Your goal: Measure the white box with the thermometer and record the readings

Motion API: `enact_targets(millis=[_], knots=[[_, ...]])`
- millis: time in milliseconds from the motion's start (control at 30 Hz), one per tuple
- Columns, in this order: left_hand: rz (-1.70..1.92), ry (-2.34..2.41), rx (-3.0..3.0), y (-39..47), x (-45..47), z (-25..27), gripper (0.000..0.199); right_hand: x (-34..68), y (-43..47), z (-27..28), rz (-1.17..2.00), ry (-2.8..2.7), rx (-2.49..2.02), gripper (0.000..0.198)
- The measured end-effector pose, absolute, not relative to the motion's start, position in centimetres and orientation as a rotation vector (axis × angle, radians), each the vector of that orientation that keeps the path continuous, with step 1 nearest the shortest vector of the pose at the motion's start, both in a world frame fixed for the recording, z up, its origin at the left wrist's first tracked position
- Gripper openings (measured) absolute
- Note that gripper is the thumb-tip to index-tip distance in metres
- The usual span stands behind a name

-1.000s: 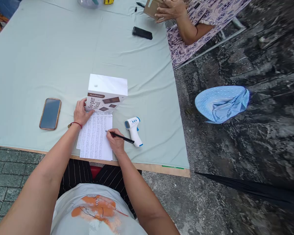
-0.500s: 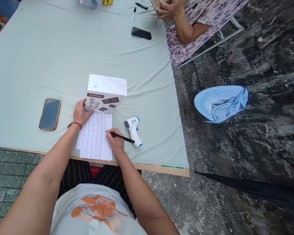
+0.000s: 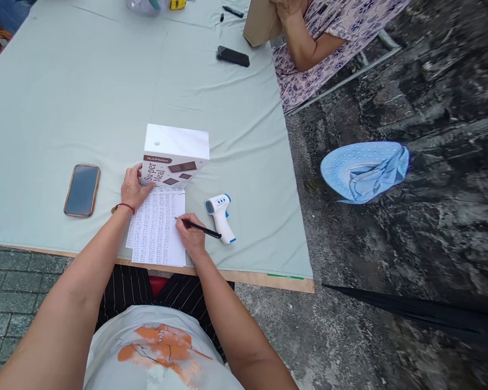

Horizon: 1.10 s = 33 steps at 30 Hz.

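A white box with "Super Meal" on its front stands on the cloth-covered table. My left hand grips its lower left edge, thumb across the front and fingers at the side. In front of the box lie sheets of paper covered in rows of small handwriting. My right hand is closed round a black pen, its tip at the right part of the top sheet. Just right of that hand lies a white and blue infrared thermometer.
A phone lies to the left, and a black case farther back. Across the table another person's hand is by a brown cardboard box. A marker lies near it. A blue hat is beyond the table's right edge.
The other person's cardboard box has tilted up and shows more of its side. My hands, the pen and the white box stay nearly where they were.
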<state>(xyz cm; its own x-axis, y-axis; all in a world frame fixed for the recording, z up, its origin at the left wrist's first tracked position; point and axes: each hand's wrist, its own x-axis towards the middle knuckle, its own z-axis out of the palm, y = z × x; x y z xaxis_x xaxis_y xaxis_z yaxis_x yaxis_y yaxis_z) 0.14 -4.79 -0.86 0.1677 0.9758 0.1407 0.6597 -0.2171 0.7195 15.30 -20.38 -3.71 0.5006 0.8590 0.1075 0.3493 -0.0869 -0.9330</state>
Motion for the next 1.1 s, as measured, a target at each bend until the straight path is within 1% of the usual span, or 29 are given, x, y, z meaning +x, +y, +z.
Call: enact_targets(millis=[333, 600, 667, 833, 967, 1100], knots=[[0.827, 1.538, 1.951, -4.71, 0.14, -1.05, 0.056, 15.22, -20.68, -3.64, 0.609, -0.957, -1.667, 0.011], [0.801, 1.551, 1.959, -4.75, 0.11, -0.99, 0.058, 15.31, -20.61, -3.66, 0.635, -0.993, -1.658, 0.01], [0.814, 1.535, 1.971, -4.71, 0.09, -1.03, 0.062, 15.29, -20.6, -3.68, 0.627, -1.006, -1.659, 0.01], [0.861, 1.464, 2.047, -4.5, 0.02, -1.25, 0.082, 15.22, -20.68, -3.76, 0.582, -0.991, -1.681, 0.011], [0.793, 1.461, 2.035, -4.39, 0.12, -1.0, 0.087, 15.38, -20.81, -3.74, 0.429, -0.906, -1.697, 0.017], [0.713, 1.476, 2.002, -4.24, 0.32, -0.41, 0.097, 15.98, -20.85, -4.23, 0.352, -1.142, -1.651, 0.024]])
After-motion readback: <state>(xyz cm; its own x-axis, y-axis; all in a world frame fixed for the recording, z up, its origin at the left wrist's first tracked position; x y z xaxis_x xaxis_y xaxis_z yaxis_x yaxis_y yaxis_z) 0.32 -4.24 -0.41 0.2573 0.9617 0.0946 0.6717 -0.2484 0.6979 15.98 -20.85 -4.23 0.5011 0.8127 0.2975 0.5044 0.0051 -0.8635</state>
